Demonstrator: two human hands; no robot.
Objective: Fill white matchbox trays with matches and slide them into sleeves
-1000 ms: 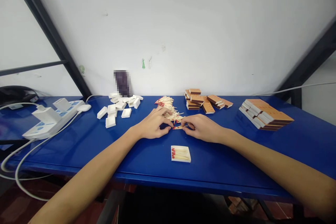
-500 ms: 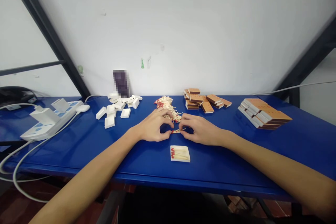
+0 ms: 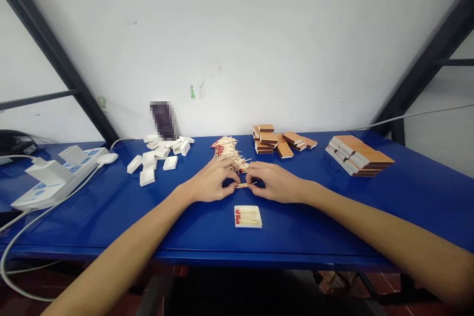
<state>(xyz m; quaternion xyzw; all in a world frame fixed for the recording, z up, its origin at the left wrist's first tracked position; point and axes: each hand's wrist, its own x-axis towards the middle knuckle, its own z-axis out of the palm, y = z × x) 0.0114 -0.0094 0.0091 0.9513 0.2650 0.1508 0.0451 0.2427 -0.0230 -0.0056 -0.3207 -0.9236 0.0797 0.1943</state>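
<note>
Between my two hands a few matches (image 3: 242, 185) lie sideways just above the blue table. My left hand (image 3: 216, 179) pinches their left ends between thumb and fingers. My right hand (image 3: 272, 182) closes on their right ends, and its fingertips hide part of the sticks. In front of my hands lies a white matchbox tray (image 3: 257, 226), holding several matches with their red heads to the left. Behind my hands spreads a heap of loose matches (image 3: 226, 147), partly covered by my left hand.
White empty matchbox trays (image 3: 147, 176) are piled at the back left, near a power strip (image 3: 40, 192) with plugs and cables. Brown matchbox sleeves (image 3: 268, 138) lie in a loose pile at the back. Stacked matchboxes (image 3: 359, 155) stand on the right of the blue table (image 3: 314, 237).
The whole view has shifted slightly, so things sit further left. My hands have drawn a little closer together around the matches; both keep their pinch.
</note>
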